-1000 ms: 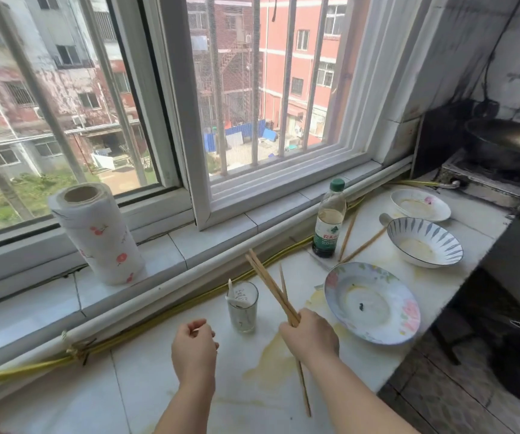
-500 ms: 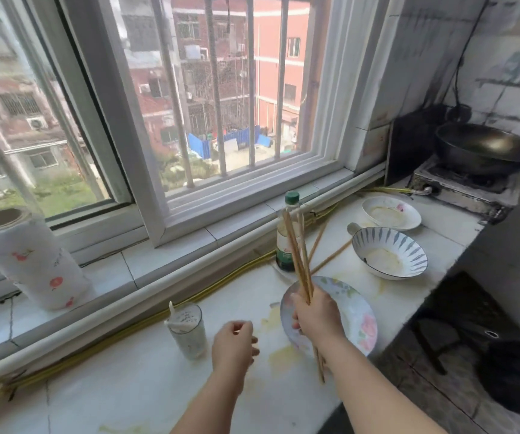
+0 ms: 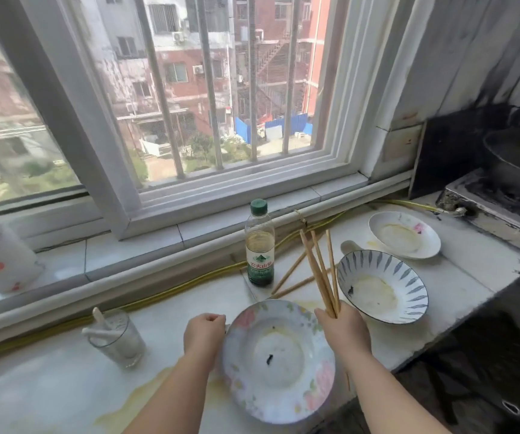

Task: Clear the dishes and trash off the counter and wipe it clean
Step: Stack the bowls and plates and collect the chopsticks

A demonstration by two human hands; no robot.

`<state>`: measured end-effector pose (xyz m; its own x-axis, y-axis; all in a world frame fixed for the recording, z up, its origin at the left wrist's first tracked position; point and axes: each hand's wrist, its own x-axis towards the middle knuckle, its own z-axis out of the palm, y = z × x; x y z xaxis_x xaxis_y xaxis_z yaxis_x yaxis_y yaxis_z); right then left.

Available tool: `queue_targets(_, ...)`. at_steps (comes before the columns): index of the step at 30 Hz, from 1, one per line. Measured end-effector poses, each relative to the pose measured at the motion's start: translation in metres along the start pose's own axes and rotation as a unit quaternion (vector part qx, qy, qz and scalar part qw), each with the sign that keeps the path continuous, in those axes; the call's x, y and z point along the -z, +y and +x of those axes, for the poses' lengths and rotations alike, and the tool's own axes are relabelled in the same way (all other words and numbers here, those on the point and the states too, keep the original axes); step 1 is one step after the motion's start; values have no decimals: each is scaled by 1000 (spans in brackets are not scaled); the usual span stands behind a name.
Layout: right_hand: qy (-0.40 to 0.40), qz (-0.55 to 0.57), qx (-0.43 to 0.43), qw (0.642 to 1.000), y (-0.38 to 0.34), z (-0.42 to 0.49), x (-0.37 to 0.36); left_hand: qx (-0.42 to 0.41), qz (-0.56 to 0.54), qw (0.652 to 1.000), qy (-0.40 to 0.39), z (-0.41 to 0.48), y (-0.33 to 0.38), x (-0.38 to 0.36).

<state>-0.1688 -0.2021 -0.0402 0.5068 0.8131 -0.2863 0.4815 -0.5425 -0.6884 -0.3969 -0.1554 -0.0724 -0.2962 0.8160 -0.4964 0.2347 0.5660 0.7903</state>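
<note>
Right now the right hand [image 3: 341, 328] grasps a bundle of chopsticks [image 3: 316, 270], held upright near the surface's [image 3: 465, 277] front edge, beside the floral plate [image 3: 279, 361]. The left hand's [image 3: 204, 335] fingers curl at the plate's left rim; I cannot tell whether they grip it.

Beyond the right hand [image 3: 343, 327], a white-framed, barred window [image 3: 252, 180] was seen, lit by daylight off brick buildings [image 3: 190, 73] outside. Up and right of that hand a soot-streaked wall [image 3: 471, 57] was found; a dark tiled floor [image 3: 487, 386] was seen to its lower right.
</note>
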Motion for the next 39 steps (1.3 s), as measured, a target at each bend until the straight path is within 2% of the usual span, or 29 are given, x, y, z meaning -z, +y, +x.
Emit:
queue_targets(6, 4, -30, -5, 1000, 12, 7, -8, 3, 66, 998, 9, -8, -3, 1)
queue_targets(8, 11, -24, -4, 1000, 10, 8, -10, -18, 119, 991, 52, -16, 4, 5)
queue_targets(10, 37, -14, 3, 999, 5, 6, -12, -61, 169, 978, 104, -26, 14, 15)
queue_targets(14, 89, 5, 46, 995, -19, -12, -16, -185, 177, 955, 152, -42, 33, 48)
queue_targets(19, 58, -58, 145, 986, -66, -39, -34, -269, 130, 928, 224, -60, 44, 120)
queue_targets(21, 42, -72, 174, 981, -81, -52, -46, -266, 154, 920, 243, -66, 44, 154)
queue_targets(26, 17, -85, 201, 976, -91, -83, -68, -226, 327, 887, 235, -68, 41, 201)
queue_targets(33, -28, -84, 197, 976, -68, -106, -64, -196, 489, 830, 186, -59, 49, 199)
queue_targets(39, -12, -91, 177, 980, -46, -105, -36, -211, 535, 797, 187, -51, 65, 198)
